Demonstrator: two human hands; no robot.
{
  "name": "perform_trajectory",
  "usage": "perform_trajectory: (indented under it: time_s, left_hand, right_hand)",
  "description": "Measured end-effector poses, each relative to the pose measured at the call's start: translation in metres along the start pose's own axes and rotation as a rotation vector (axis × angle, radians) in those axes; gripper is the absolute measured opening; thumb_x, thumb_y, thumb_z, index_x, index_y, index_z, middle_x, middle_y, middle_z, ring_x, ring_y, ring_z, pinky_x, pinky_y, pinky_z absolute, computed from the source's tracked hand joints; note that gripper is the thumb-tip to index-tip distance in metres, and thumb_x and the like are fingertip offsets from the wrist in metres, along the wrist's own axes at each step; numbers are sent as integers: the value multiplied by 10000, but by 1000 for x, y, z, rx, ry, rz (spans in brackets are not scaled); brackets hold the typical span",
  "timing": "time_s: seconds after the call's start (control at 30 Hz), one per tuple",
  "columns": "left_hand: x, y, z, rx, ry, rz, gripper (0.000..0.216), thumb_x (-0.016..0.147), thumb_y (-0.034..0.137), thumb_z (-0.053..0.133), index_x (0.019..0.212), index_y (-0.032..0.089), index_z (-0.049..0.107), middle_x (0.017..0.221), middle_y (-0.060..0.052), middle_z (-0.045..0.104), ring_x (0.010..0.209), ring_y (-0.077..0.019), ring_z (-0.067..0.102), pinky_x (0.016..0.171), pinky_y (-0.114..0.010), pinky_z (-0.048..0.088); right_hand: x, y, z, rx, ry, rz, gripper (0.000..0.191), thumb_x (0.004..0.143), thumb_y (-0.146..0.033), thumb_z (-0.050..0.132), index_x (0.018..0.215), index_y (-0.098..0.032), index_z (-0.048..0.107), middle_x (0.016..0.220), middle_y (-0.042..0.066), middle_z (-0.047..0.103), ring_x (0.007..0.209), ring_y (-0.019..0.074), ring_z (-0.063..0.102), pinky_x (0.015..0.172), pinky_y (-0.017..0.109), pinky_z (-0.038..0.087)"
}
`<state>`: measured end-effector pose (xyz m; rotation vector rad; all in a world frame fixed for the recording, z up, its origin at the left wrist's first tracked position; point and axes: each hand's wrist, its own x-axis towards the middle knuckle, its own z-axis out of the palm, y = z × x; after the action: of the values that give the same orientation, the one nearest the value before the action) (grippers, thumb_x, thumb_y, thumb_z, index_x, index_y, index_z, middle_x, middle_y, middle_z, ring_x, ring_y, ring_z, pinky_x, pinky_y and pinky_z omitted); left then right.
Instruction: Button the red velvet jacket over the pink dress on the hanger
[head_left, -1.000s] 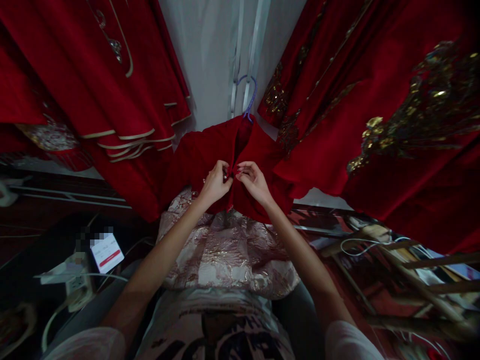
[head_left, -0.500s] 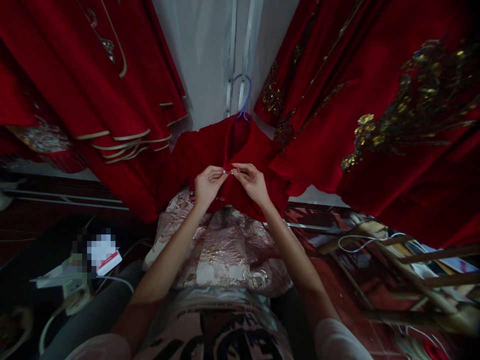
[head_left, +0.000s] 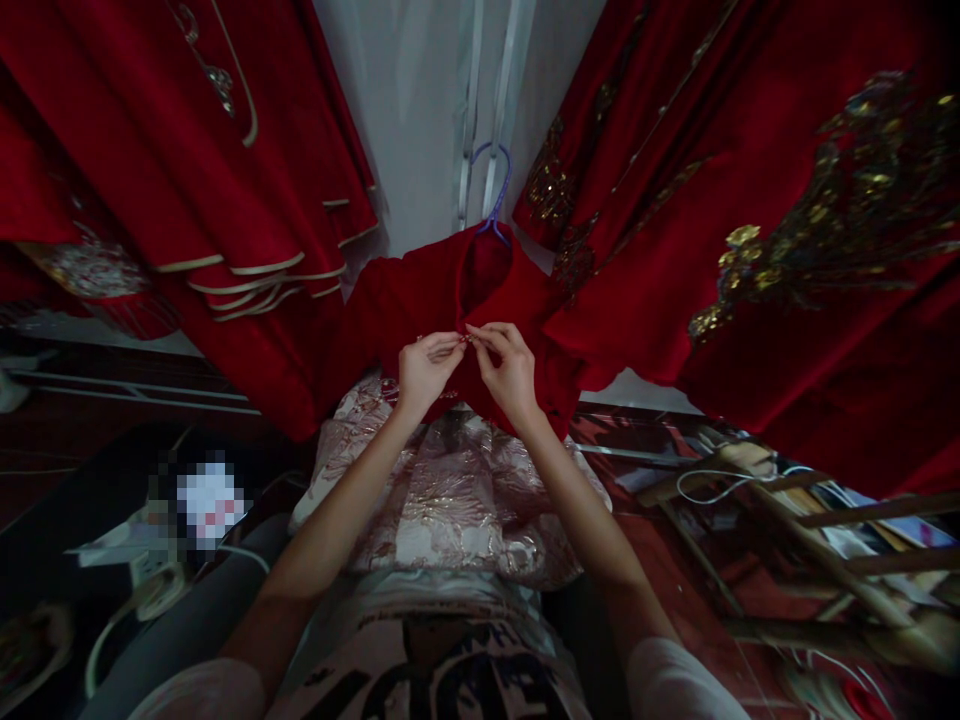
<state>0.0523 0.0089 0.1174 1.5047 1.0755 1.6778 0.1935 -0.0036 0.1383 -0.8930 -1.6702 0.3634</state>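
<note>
**Two bare hands pinch a red cloth jacket amid hanging clothes**

Nearest is the wearer's white shirt with bold dark print (head_left: 442, 650). Past it, a pale pink brocade cloth with a metallic sheen (head_left: 450, 500) is bunched between the forearms.

Off to the left, a black surface (head_left: 52, 520) carries a white power strip with a cable (head_left: 154, 585) and a bright, partly blurred screen (head_left: 211, 500). Off to the right stands a brown wooden frame (head_left: 840, 570), a thin white cable (head_left: 705, 474) looped over it.

Beyond the brocade, the left hand (head_left: 431, 372) and right hand (head_left: 508, 368) nearly meet at the front opening of the red cloth jacket (head_left: 412, 300). Each has its thumb and fingers closed at a small shiny trim (head_left: 466, 338); the fingertips mostly cover it.

Red garments with cream piping (head_left: 255, 200) crowd in from the left, red garments with gold sequins (head_left: 675, 250) from the right. Between them, a purple hanger (head_left: 498, 205) rises from the jacket's neck towards slim metal rails (head_left: 503, 85) and a grey wall (head_left: 405, 120).
</note>
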Motion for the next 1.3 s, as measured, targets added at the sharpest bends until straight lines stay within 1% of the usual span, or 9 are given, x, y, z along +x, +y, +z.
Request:
perform_trajectory:
  time_s: [0.17,0.3,0.43,0.53,0.63,0.77,0.93,1.13,1.3]
  left_hand:
    - [-2,2,2,19,-16,1,192,742,263,706,909,173,728,907,-73,764,799,-192,737,804,-343,618]
    - [-3,4,4,-29,7,-17,194,736,262,718,908,173,723,909,-72,763,828,-196,736,833,-347,612]
    - [-4,4,8,-104,33,-35,223,722,277,745,912,163,720,920,-75,763,851,-195,735,855,-334,605]
    - [-6,7,10,-88,46,-6,208,736,270,733,910,157,725,912,-73,765,837,-185,737,840,-317,609]
    - [-7,11,9,-19,52,38,185,758,246,702,914,149,728,896,-65,767,807,-173,739,800,-298,617]
    - [-6,12,3,93,4,100,183,782,245,680,932,154,731,887,-53,768,757,-159,738,745,-273,623]
    - [-2,12,-4,264,-70,223,174,817,236,649,961,176,727,919,-36,768,758,-152,738,751,-270,620]
    - [6,20,-8,492,-149,418,165,854,234,604,952,191,730,899,-19,769,735,-142,732,728,-238,595]
    - [15,20,-12,616,-218,499,182,868,260,584,948,189,731,903,-37,766,779,-167,728,760,-270,574]
  right_hand:
    - [-1,2,1,9,11,24,283,899,-308,573,1150,-351,697,1088,58,569,1028,207,603,950,378,555]
    - [-1,2,1,63,18,57,271,895,-327,583,1138,-345,702,1095,52,560,1017,194,604,938,362,574]
    - [-4,-2,2,119,80,68,245,894,-320,589,1100,-315,722,1066,48,563,989,169,625,916,327,599]
    - [-5,-5,2,120,119,72,235,888,-316,598,1083,-300,729,1053,42,575,986,157,632,900,309,610]
    - [-5,-5,3,118,130,70,240,885,-314,604,1085,-269,729,1053,38,578,975,141,638,888,288,613]
    - [-4,-3,2,132,110,82,245,869,-329,629,1080,-257,729,1055,35,575,987,136,639,901,281,607]
    - [-1,-3,0,133,84,115,251,855,-348,645,1063,-241,734,1054,39,574,980,139,644,910,290,606]
    - [3,0,-4,174,52,97,263,852,-314,645,1087,-225,721,1095,48,556,1013,141,637,939,292,588]
    - [7,6,-8,168,-12,100,276,844,-328,645,1089,-222,714,1104,54,552,1021,149,629,939,304,583]
